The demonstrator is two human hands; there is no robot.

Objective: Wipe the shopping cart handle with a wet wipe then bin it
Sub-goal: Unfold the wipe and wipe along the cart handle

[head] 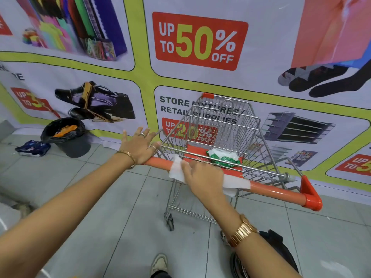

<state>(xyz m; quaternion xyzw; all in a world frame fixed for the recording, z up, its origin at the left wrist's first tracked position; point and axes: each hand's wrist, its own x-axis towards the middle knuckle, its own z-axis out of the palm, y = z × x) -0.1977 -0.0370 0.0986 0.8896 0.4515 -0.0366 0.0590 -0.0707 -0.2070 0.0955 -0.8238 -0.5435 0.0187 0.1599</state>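
A wire shopping cart (224, 125) stands in front of me, its orange handle (277, 190) running from left to lower right. A white wet wipe (177, 170) is draped over the middle of the handle. My right hand (202, 175) presses flat on the wipe, fingers spread. My left hand (138, 144) rests on the handle's left end with fingers spread and lifted, holding nothing. A green and white wipes pack (224, 157) lies in the cart's child seat. A dark bin (67, 137) with a black liner stands on the floor at left.
A large printed sale banner (200, 41) covers the wall right behind the cart. A blue crumpled wrapper (33, 147) lies on the tiles beside the bin. My shoe (159, 263) and a dark bag (275, 247) are at the bottom on the grey tiled floor.
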